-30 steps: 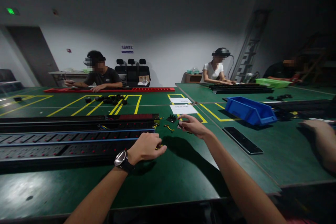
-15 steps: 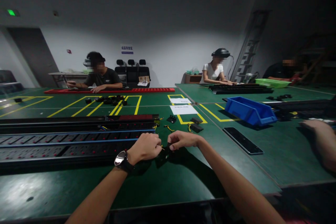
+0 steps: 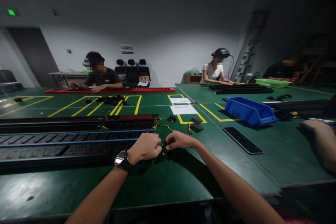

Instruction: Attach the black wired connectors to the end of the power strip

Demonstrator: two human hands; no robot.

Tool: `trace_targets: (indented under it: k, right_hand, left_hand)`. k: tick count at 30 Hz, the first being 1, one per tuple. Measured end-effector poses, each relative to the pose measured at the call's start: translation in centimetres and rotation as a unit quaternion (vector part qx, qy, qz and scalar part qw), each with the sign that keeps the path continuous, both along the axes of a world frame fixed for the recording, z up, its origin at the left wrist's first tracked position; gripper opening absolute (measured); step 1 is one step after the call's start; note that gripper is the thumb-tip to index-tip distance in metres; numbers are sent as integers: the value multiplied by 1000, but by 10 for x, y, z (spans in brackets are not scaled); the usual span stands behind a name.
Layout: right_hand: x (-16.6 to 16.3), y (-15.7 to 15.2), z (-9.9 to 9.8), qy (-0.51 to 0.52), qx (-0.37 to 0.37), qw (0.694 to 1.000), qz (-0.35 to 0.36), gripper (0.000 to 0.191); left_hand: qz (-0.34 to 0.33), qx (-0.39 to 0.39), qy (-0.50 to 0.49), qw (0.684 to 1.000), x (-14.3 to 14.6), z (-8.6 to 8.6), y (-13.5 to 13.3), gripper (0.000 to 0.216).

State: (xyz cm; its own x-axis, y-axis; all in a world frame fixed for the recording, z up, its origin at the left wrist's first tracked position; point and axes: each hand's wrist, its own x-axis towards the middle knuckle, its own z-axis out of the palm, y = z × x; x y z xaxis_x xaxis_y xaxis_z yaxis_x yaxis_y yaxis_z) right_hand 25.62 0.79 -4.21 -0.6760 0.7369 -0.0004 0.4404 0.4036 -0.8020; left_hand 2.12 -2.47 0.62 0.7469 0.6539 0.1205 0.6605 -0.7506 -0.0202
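My left hand (image 3: pixel 146 146), with a watch (image 3: pixel 120 159) on its wrist, is closed at the right end of a long black power strip (image 3: pixel 86 148) that carries red-dotted sockets. What its fingertips grip is mostly hidden. Close beside it, my right hand (image 3: pixel 181 140) pinches a small black part (image 3: pixel 164 150) from the right. The part looks like a small end piece, but its exact kind is too dark to tell. Just beyond the hands, a short yellow wire end (image 3: pixel 168 128) and a small black end piece (image 3: pixel 171 119) lie on the green table (image 3: pixel 157 185).
A phone (image 3: pixel 243 140) and a blue bin (image 3: pixel 249 111) stand to the right. Paper sheets (image 3: pixel 183 109) and black blocks (image 3: pixel 196 127) lie ahead. Another person's hand (image 3: pixel 319 136) reaches in at the right edge. Two people work across the table, one at a red rail (image 3: pixel 147 90).
My right hand has shifted slightly left and its fingers have moved closer to my left fingertips. My left hand has stayed in place.
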Motion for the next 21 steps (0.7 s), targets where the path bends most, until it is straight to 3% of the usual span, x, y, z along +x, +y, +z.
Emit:
trace_targets:
  k: [15, 21]
  right_hand:
    - [-20, -12, -9, -96, 200, 971, -95, 6]
    - [-18, -10, -12, -105, 205, 968, -97, 6]
  left_hand:
    - [-2, 14, -10, 1000, 0, -5, 1, 33]
    - [-11, 29, 3, 1000, 0, -7, 0, 23]
